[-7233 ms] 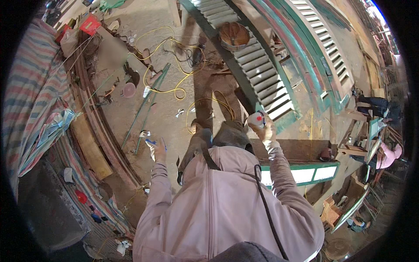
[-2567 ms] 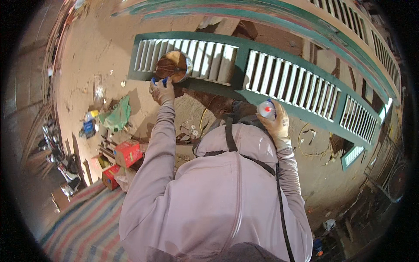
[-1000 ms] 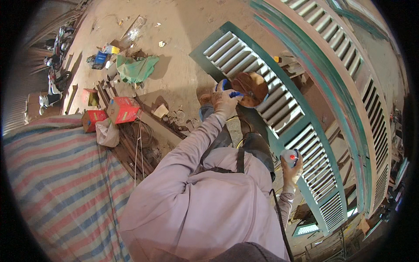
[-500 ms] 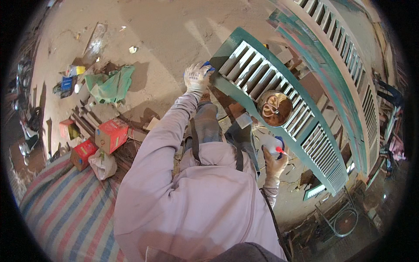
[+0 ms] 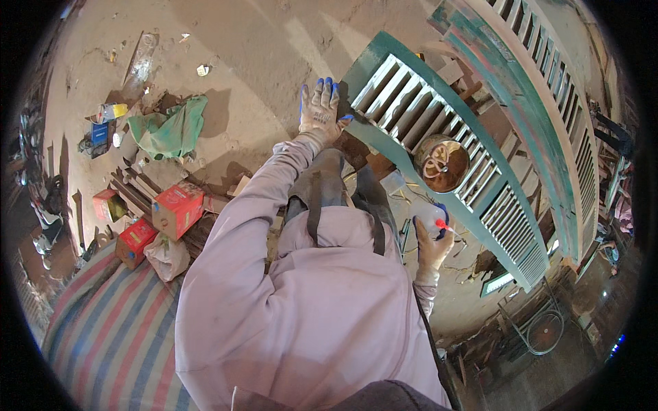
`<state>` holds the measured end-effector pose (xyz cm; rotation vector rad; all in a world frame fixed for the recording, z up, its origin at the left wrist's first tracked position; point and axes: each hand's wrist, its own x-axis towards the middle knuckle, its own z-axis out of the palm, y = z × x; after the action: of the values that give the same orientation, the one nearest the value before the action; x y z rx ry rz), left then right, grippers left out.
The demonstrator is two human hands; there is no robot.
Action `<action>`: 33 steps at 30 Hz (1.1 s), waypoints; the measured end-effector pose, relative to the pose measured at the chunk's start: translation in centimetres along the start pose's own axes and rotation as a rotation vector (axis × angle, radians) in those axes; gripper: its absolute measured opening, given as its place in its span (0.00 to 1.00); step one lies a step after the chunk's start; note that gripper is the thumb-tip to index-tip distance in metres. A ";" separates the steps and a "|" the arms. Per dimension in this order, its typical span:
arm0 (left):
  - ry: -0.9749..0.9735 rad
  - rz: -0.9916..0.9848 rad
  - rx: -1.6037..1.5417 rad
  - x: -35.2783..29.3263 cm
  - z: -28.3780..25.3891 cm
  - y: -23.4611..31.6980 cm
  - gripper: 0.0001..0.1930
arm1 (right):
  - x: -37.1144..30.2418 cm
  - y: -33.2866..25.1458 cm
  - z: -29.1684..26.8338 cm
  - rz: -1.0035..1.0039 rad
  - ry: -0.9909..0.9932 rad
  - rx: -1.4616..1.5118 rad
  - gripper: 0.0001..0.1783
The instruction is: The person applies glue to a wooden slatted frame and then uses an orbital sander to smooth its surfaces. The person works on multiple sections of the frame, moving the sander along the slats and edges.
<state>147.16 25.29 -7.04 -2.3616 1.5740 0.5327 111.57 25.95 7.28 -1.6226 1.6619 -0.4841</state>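
My left hand (image 5: 322,113), in a white glove with blue fingertips, has its fingers stretched apart beside the upper left end of a green louvred shutter (image 5: 409,164). Its thumb is close to the frame; whether they touch I cannot tell. My right hand (image 5: 433,250), gloved too, is closed round a translucent squeeze bottle (image 5: 426,218) with a red nozzle, just below the shutter's lower edge. On the slats rests a round metal tin (image 5: 445,168), brown inside, with a pale looped thing in it that I cannot make out.
More green and wooden shutters (image 5: 534,130) stand at the right. At the left lie a green cloth (image 5: 168,130), red boxes (image 5: 178,209), a plastic bag (image 5: 166,257) and wood strips. A striped sheet (image 5: 113,329) covers something at lower left. A wire hoop frame (image 5: 545,332) is at lower right.
My left hand has spread its fingers and now lies flatter, a little higher in the view. My right hand still grips the bottle. The view has shifted slightly.
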 end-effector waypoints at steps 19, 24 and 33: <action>0.306 0.813 0.125 8.1 1.4 -5.1 0.57 | 1.1 -2.5 4.5 0.014 -0.065 0.062 0.34; 0.323 0.788 0.078 11.3 0.2 -4.5 0.54 | 0.8 -3.6 5.2 0.035 -0.057 0.111 0.33; 0.219 0.510 0.148 13.7 -3.2 -0.6 0.49 | -0.5 -2.2 5.4 0.071 -0.010 -0.017 0.36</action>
<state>152.96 12.83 -10.11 -1.9556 2.2474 0.2400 116.94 27.43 5.52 -1.5704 1.7137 -0.4266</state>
